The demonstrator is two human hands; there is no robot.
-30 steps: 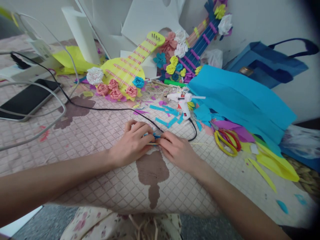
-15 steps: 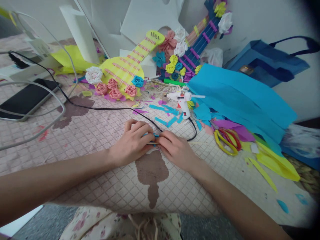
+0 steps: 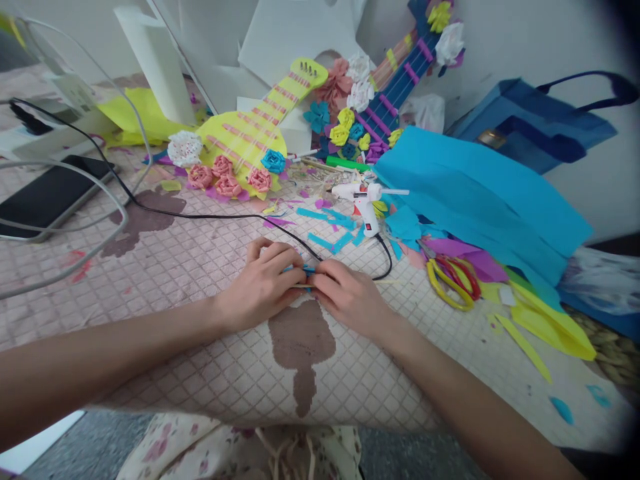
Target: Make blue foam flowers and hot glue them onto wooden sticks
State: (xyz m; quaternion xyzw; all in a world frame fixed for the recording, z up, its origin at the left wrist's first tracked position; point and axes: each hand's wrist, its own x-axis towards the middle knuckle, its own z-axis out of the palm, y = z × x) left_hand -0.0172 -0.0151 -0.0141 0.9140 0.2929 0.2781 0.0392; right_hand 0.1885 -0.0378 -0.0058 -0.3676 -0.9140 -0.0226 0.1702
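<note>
My left hand [image 3: 267,281] rests over the cloth with its fingers bent and closed on a piece of blue paper [image 3: 309,269]. Close against it, the fingertips of my right hand [image 3: 353,293] pinch a thin pale stick [image 3: 389,283], which pokes out to the right beneath the palm. The paper lies along the stick between the two hands. Fingers hide most of both, so how far the paper wraps around cannot be made out. A white glue gun [image 3: 367,207] lies just beyond my right hand, its black cord [image 3: 220,216] passing behind my fingers.
Blue paper strips [image 3: 320,239] lie scattered ahead. Yellow-handled scissors [image 3: 450,287] and a large blue sheet [image 3: 475,180] are at right. A yellow paper guitar [image 3: 245,137] with paper flowers and a dark blue one [image 3: 395,100] stand behind. A phone [image 3: 50,197] lies at left.
The view has shifted very slightly. Both hands keep the same grip on the blue paper and stick, with hardly any finger movement.
</note>
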